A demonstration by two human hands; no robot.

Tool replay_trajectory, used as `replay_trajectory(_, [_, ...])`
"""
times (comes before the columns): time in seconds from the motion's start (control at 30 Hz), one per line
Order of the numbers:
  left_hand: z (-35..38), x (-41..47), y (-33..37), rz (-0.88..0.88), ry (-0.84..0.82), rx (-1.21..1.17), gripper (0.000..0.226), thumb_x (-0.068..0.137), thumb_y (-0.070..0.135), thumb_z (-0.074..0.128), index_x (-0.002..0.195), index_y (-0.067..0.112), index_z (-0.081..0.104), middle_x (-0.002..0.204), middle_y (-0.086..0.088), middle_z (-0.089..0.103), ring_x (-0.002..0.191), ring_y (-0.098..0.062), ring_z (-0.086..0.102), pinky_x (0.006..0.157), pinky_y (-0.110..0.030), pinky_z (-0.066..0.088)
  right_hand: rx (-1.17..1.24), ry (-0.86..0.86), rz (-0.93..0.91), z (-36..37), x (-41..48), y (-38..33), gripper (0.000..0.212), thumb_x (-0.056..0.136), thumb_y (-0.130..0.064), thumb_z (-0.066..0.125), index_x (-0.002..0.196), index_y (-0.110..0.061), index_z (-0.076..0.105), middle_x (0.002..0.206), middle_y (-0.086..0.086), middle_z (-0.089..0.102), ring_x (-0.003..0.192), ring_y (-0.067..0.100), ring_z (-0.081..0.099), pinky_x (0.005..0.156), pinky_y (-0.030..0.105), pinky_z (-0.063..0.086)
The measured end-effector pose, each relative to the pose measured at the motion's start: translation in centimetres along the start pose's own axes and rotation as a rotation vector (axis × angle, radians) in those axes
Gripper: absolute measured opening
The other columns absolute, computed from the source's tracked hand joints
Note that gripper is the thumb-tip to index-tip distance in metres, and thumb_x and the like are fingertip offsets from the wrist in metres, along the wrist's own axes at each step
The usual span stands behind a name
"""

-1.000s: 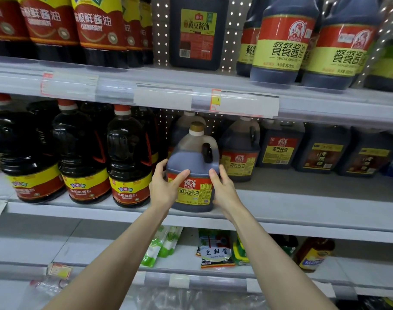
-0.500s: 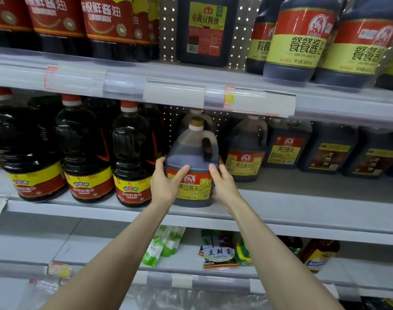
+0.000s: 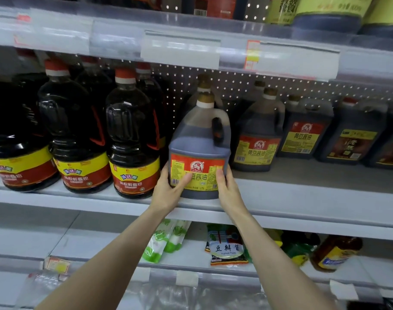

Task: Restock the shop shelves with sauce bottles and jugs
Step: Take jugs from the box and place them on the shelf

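Note:
A dark soy sauce jug (image 3: 199, 139) with a red and yellow label and a tan cap stands upright at the front of the middle shelf (image 3: 303, 198). My left hand (image 3: 168, 191) grips its lower left side, thumb across the label. My right hand (image 3: 228, 189) holds the lower right side, fingers against the label edge. Another jug of the same kind stands right behind it, mostly hidden.
Tall dark bottles (image 3: 133, 139) with red caps fill the shelf to the left. More jugs (image 3: 258, 135) and square dark jugs (image 3: 303, 130) stand further back on the right. Sachets (image 3: 227, 249) and a bottle (image 3: 334, 253) lie on the lower shelf. The upper shelf rail (image 3: 180, 50) hangs above.
The view has moved closer and tilted down. The jug sits a little further onto the shelf, and both hands stay on its lower sides.

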State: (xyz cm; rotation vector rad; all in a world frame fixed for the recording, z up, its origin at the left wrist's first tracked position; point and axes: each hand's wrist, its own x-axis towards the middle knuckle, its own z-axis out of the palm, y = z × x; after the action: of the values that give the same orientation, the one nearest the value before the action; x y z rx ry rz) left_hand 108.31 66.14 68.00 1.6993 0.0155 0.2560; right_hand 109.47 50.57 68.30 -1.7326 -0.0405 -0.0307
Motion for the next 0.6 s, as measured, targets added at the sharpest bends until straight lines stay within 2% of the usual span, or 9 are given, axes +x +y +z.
replay_trajectory(0.1, [0.1,0.2,-0.6,0.007,-0.026,-0.007,0.056,0.088,0.030,0.064,0.138,0.020,0.040,0.118,0.010,0.060,0.107,0.000,0.058,0.092,-0.022,0.047,-0.020,-0.017,-0.020,-0.2,0.3,0.5,0.073,0.086,-0.059,0.037,0.152,-0.029,0.022,0.140,-0.010,0.047,0.124,0.006,0.047,0.103,0.024,0.039])
replay_trajectory(0.17, [0.0,0.2,-1.0,0.012,-0.028,-0.007,0.057,0.088,0.030,0.065,0.138,0.020,0.039,0.120,0.009,0.060,0.109,-0.002,0.058,0.093,-0.023,0.046,-0.027,-0.011,-0.035,-0.1,0.3,0.6,0.067,0.092,-0.054,0.035,0.152,-0.030,0.021,0.137,-0.011,0.047,0.120,0.004,0.047,0.098,0.021,0.038])
replay_trajectory(0.27, [0.0,0.3,-1.4,0.023,-0.007,-0.004,0.059,0.087,0.032,0.066,0.139,0.019,0.041,0.120,0.009,0.061,0.109,-0.005,0.058,0.096,-0.027,0.046,-0.056,0.002,-0.048,-0.1,0.4,0.9,0.076,0.083,-0.064,0.033,0.152,-0.032,0.021,0.141,-0.009,0.046,0.126,0.008,0.045,0.106,0.029,0.038])
replay_trajectory(0.37, [0.2,0.3,-1.5,0.040,0.028,0.022,0.058,0.087,0.033,0.066,0.138,0.019,0.044,0.116,0.011,0.061,0.106,-0.005,0.057,0.090,-0.022,0.044,-0.086,0.006,-0.060,-0.2,0.6,1.2,0.079,0.080,-0.069,0.030,0.151,-0.036,0.021,0.144,-0.008,0.046,0.130,0.013,0.045,0.112,0.037,0.036])
replay_trajectory(0.47, [0.3,0.2,-1.4,0.055,0.060,0.052,0.056,0.087,0.034,0.066,0.137,0.020,0.046,0.114,0.013,0.059,0.102,-0.004,0.055,0.079,-0.011,0.040,-0.109,0.009,-0.065,-0.2,0.6,1.2,0.078,0.080,-0.070,0.027,0.151,-0.040,0.020,0.144,-0.009,0.046,0.131,0.014,0.044,0.113,0.039,0.034])
replay_trajectory(0.6, [0.4,-0.2,-1.6,0.062,0.089,0.042,0.054,0.086,0.034,0.067,0.134,0.020,0.048,0.110,0.014,0.061,0.096,0.003,0.057,0.081,-0.011,0.042,-0.128,0.010,-0.063,-0.1,0.6,1.3,0.078,0.079,-0.072,0.025,0.151,-0.041,0.018,0.145,-0.009,0.045,0.133,0.015,0.043,0.114,0.041,0.033])
